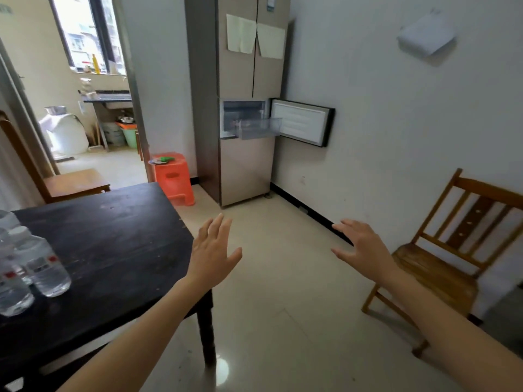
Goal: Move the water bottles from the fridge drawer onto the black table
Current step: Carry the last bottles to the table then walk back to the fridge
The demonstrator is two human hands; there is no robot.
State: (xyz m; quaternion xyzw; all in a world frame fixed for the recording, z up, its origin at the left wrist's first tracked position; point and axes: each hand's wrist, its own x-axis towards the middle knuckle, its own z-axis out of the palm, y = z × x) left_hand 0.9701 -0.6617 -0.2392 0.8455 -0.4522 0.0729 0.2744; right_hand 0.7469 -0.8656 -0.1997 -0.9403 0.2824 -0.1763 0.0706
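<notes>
Several clear water bottles (42,261) with white caps stand upright at the left edge of the black table (119,244). Across the room stands a tall fridge (240,108); its small middle door (302,123) is swung open to the right and a clear drawer (260,127) is pulled out. What lies in the drawer is too small to tell. My left hand (213,250) is held out with fingers straight above the table's right corner, empty. My right hand (362,247) is spread in the air over the floor, empty.
An orange plastic stool (174,179) stands left of the fridge by a doorway. A wooden chair (452,250) sits against the right wall, another (65,182) behind the table. Pale tiled floor (283,278) runs from me to the fridge.
</notes>
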